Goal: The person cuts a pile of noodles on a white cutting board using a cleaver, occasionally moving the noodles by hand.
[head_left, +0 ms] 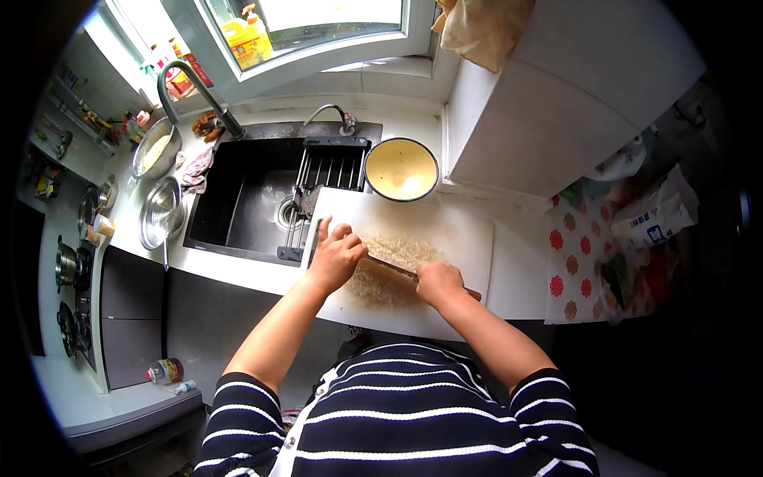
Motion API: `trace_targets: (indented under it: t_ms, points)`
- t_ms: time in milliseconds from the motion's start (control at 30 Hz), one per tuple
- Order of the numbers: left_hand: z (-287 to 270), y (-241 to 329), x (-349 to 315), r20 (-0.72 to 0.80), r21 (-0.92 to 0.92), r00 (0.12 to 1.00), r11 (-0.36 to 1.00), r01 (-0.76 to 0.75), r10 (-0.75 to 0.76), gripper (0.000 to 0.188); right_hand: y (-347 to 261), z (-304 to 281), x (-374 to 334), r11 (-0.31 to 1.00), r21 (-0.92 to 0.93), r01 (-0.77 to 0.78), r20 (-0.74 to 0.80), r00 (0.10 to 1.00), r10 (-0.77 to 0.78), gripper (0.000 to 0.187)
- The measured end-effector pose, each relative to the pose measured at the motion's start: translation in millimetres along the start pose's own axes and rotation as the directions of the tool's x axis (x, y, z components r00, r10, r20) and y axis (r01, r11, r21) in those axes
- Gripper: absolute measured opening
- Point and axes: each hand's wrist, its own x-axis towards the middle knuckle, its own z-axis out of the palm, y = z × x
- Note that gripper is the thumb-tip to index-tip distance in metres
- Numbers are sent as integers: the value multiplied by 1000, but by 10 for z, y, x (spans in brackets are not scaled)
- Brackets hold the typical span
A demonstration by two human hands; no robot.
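Note:
A white cutting board point(469, 238) lies on the counter to the right of the sink. Finely chopped pale food point(401, 248) is spread over its middle, on both sides of a knife point(389, 265); what food it is I cannot make out. My right hand point(439, 282) is wrapped round the handle, whose brown end sticks out to the right. At the other end, my left hand point(338, 253) grips the tip of the blade, its forefinger raised. The blade slants across the board, low among the chopped bits. Whether its edge touches the board cannot be seen.
A cream bowl with a dark rim point(401, 169) stands behind the board. Left lies the black sink point(246, 191) with a drying rack point(298, 215) and a curved tap point(230, 121). Metal strainers point(161, 213) sit further left. A flowered cloth point(568, 262) and plastic bags point(656, 211) are at the right.

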Motion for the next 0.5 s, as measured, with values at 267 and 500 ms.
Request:
trace_targets:
  t_ms: [267,500]
  points:
    - [-73,-7,-33,-13,-70,1000,997,18,-19,9,39,75,44,997,-15,76,-16,997,-77,19]
    - [-162,-86,-307,83,-98,996,995,29,-21,7,-158,113,-44,992,-44,117,27,993,-116,18]
